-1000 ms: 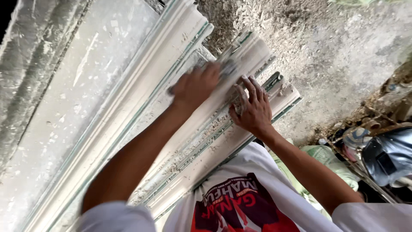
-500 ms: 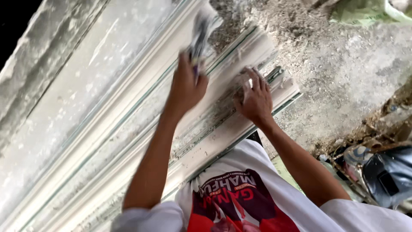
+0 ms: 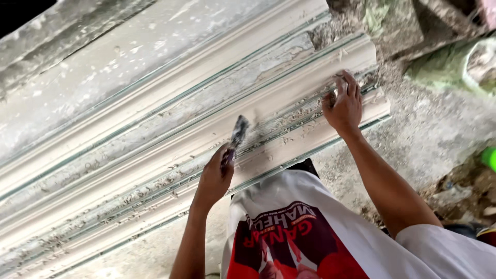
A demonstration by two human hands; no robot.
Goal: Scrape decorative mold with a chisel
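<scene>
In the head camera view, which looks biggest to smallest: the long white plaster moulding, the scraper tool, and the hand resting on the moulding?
1. Plaster moulding, by far the largest.
2. Right hand resting on the moulding.
3. Scraper tool in the left hand; partly hidden and blurred, so its full size is unsure.

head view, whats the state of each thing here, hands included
left hand: closed around a brush, bristles on the moulding
brush: tilted, motion-blurred
right hand: fingers pressed flat on the moulding's end
plaster moulding: lying lengthwise, strewn with crumbs and scrapings
ground: dusty, rough

Your view: soft, even daylight, faint shadows, motion blur on the brush, dark top-left corner.
</scene>
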